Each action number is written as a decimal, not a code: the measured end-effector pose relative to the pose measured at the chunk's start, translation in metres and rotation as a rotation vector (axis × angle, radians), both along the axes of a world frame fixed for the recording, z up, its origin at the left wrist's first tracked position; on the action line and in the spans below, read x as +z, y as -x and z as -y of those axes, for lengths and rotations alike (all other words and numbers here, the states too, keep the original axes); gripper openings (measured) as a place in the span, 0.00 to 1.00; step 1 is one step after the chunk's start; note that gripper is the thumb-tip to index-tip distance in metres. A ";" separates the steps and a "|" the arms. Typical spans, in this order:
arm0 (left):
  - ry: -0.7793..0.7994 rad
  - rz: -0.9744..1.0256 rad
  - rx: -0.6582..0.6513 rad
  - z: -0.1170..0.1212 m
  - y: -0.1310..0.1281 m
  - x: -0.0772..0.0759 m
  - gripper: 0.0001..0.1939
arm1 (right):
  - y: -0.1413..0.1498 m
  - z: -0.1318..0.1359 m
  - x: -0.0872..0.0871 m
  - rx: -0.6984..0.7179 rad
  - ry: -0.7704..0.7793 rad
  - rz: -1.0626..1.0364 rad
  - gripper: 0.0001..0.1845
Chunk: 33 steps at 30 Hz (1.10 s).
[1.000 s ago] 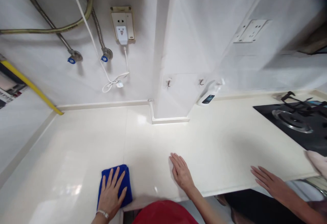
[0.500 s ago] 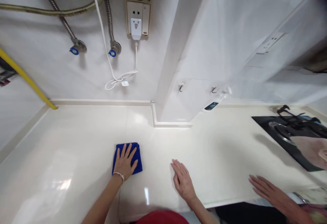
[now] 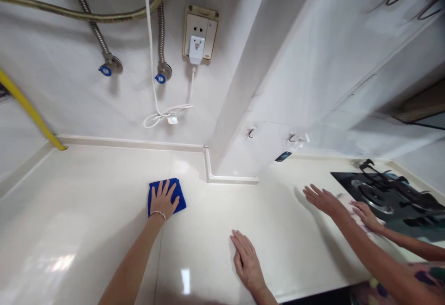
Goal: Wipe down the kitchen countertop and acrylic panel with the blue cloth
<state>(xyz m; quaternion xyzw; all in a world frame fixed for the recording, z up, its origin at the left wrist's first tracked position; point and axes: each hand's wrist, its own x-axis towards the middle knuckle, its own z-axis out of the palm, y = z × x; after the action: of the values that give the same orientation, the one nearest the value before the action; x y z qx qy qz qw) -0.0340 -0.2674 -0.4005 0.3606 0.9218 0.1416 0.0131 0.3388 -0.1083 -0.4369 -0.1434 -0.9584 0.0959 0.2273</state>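
Left-hand fingers (image 3: 164, 191) spread open, not gripping, the palm pressing a folded blue microfibre cloth (image 3: 181, 205) flat and evenly beneath them on the cream countertop (image 3: 86, 193); right hand (image 3: 246, 261) open, empty, flat on it to their right; co-worker's hands (image 3: 321, 200) farther right.

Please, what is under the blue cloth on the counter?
The blue cloth lies flat on the cream countertop, with the left hand on top. The surface directly beneath it is covered and cannot be seen.
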 end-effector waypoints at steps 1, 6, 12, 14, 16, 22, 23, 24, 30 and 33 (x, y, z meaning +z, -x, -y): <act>-0.001 -0.002 0.015 -0.002 0.008 -0.001 0.31 | 0.000 0.000 0.000 -0.001 0.000 -0.004 0.34; 0.000 -0.008 0.091 -0.006 0.048 0.000 0.32 | 0.000 -0.001 0.000 -0.014 0.001 0.015 0.33; 0.042 0.015 0.187 0.015 0.087 0.006 0.32 | -0.001 -0.002 -0.001 -0.016 -0.006 0.011 0.33; 0.060 0.020 0.234 0.029 0.097 0.008 0.33 | -0.001 -0.003 -0.002 -0.006 -0.009 -0.010 0.34; 0.076 0.026 0.285 0.048 0.106 0.010 0.33 | -0.002 -0.004 -0.004 0.008 -0.019 -0.031 0.34; 0.105 0.039 0.470 0.122 0.117 0.019 0.34 | -0.004 -0.008 -0.010 0.030 -0.038 -0.033 0.33; 0.108 0.041 0.501 0.136 0.117 0.020 0.34 | -0.005 -0.007 -0.011 0.031 -0.034 -0.036 0.33; 0.110 0.043 0.533 0.150 0.117 0.021 0.34 | -0.005 -0.007 -0.011 0.032 -0.028 -0.036 0.33; 0.130 0.081 0.695 0.239 0.113 0.015 0.39 | -0.003 -0.002 -0.009 0.015 0.018 -0.006 0.32; 0.179 0.085 0.774 0.278 0.103 0.005 0.41 | -0.001 -0.001 -0.005 0.016 0.008 -0.028 0.32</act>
<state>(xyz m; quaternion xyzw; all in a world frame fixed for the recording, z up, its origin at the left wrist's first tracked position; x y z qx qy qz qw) -0.1373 -0.5449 -0.3951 -0.0224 0.9969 0.0700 0.0284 0.3394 -0.1077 -0.4418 -0.1352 -0.9559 0.1034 0.2394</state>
